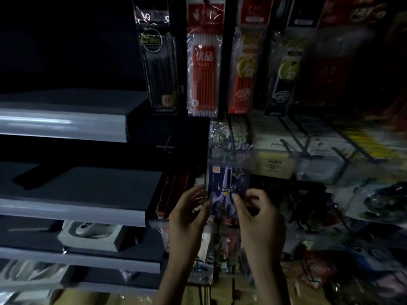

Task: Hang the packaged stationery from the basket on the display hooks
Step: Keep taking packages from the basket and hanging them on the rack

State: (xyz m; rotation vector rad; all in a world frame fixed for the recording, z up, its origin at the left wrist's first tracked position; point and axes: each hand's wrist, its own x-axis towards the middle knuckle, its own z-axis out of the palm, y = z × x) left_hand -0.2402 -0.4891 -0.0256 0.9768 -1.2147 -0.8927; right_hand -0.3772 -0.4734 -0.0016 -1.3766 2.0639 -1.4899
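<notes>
A blue packet of scissors (pixel 228 186) is held upright in front of the display wall. My left hand (pixel 189 212) pinches its left edge and my right hand (pixel 257 208) pinches its right edge. The top of the packet sits just under a clear price-label holder (pixel 233 156) at the end of a display hook. Whether the packet's hole is on the hook is hidden by that holder. The basket is out of view.
Packets of pens and refills (pixel 203 78) hang on the hooks above. Grey shelves (pixel 66 126) jut out on the left, one holding a white boxed item (pixel 92 233). More wire hooks (pixel 308 139) and hanging packets fill the dim right side.
</notes>
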